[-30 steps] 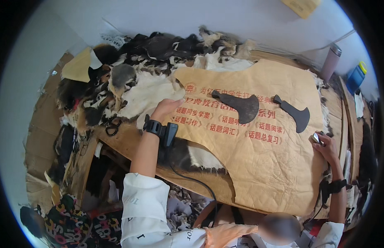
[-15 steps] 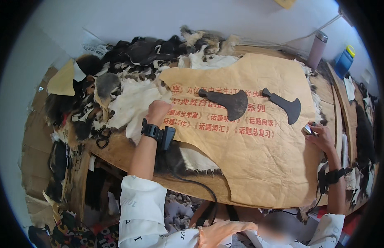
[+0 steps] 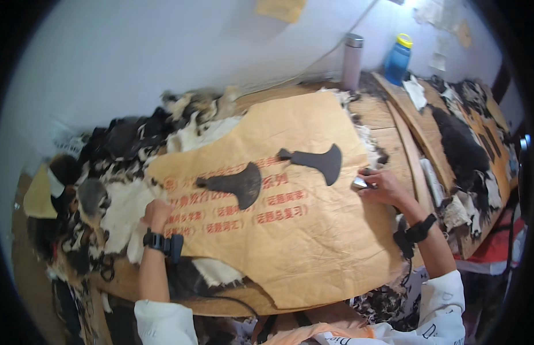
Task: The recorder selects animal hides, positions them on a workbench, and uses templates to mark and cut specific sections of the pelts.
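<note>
A large tan paper sheet (image 3: 313, 241) with curved cut edges and red print lies spread over the table. My left hand (image 3: 156, 214) is closed at its left edge, over white fur; its fingertips are hidden, so whatever they may hold does not show. Between the fingers of my right hand (image 3: 384, 187) is a small silver metal tool (image 3: 359, 183), held at the sheet's right edge. Two dark, axe-shaped flat pieces rest on the paper: a left one (image 3: 238, 187) and a right one (image 3: 321, 163), both untouched.
Black, white and grey fur scraps (image 3: 126, 138) are heaped along the left and back. A pink flask (image 3: 352, 63) and a blue bottle with yellow lid (image 3: 398, 62) stand at the back. Wooden strips (image 3: 407, 121) and a dark fur piece (image 3: 459, 138) lie to the right.
The view has swung to the right, showing more of the right side of the table. Both hands keep about the same places at the sheet's edges, and the axe-shaped pieces stay put on it.
</note>
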{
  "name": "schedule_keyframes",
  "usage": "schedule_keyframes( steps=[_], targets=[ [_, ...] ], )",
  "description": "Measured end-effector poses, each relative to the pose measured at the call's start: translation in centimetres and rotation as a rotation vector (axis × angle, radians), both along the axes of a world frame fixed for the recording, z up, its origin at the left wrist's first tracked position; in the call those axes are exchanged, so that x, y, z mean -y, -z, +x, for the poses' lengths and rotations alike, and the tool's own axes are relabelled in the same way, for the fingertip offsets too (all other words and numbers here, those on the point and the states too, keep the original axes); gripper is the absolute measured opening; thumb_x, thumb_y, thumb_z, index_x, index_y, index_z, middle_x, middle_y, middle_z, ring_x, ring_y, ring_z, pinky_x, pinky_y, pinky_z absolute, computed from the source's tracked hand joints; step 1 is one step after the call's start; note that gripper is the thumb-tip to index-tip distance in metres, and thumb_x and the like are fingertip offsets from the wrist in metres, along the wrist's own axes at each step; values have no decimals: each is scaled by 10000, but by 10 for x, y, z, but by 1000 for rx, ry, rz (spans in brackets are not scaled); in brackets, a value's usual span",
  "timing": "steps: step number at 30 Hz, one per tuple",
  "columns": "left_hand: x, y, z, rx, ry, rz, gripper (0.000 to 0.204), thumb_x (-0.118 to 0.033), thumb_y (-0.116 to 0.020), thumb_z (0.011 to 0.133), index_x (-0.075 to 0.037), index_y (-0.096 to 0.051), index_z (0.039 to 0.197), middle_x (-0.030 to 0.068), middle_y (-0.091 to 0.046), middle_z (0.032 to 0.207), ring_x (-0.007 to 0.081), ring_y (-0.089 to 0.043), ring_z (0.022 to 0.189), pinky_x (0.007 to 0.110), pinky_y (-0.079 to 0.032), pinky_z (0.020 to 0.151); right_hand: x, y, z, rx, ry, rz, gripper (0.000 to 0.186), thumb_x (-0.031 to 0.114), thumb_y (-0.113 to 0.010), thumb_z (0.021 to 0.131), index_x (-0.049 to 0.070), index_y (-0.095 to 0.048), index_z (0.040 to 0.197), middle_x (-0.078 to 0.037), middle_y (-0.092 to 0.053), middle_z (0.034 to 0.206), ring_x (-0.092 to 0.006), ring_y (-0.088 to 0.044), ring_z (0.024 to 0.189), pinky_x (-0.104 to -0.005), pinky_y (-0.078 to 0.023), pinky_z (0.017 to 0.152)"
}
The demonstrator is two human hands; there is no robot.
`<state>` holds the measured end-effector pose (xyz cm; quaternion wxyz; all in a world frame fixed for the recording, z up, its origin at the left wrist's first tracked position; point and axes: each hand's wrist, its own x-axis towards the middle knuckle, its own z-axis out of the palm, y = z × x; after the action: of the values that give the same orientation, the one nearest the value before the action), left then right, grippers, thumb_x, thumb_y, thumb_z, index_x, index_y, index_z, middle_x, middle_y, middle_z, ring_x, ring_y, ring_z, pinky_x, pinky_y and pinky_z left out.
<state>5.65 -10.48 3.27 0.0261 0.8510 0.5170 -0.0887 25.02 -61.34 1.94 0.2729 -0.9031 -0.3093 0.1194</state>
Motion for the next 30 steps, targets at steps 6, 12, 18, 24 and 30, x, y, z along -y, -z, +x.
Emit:
schedule_keyframes(
  steps=[6, 12, 18, 24, 30],
  targets=[
    [2, 9, 44, 411, 837, -265, 686, -334, -709, 598, -76, -506, 1200, 87, -391, 1346, 319, -330, 1232, 465, -276, 997, 8, 20, 8, 63, -95, 172, 387, 242, -699, 664, 16, -643, 972, -158, -588, 1099, -278, -607, 921, -329, -470, 790],
    [75, 9, 75, 308, 1010, -422, 681, -216, -694, 594, -134, -492, 1239, 48, -430, 1330, 325, -241, 1277, 384, -251, 1043, 11, 16, 5, 89, -86, 95, 425, 284, -667, 677, 13, -624, 1002, -124, -604, 1041, -304, -602, 840, -350, -480, 737],
    [57, 18, 84, 329, 972, -355, 611, -139, -651, 664, -216, -479, 1245, 21, -441, 1320, 325, -265, 1270, 564, -151, 1023, 9, 19, 3, 89, -69, 131, 431, 261, -664, 689, 15, -607, 1039, -122, -585, 1099, -297, -595, 888, -352, -476, 762],
    [66, 27, 116, 88, 925, 30, 570, -175, -647, 712, -125, -457, 1247, 87, -397, 1334, 334, -283, 1254, 464, -205, 1029, 6, 19, 5, 93, -76, 64, 434, 256, -660, 705, 8, -597, 1056, -136, -583, 1095, -301, -596, 884, -352, -477, 750],
    [195, 24, 183, 414, 1474, -166, 513, -163, -663, 685, -49, -513, 1163, 157, -434, 1282, 347, -378, 1165, 398, -302, 990, 12, 20, 5, 93, -48, 74, 379, 308, -656, 697, 62, -631, 985, -68, -579, 1132, -279, -595, 890, -356, -481, 744]
  ],
)
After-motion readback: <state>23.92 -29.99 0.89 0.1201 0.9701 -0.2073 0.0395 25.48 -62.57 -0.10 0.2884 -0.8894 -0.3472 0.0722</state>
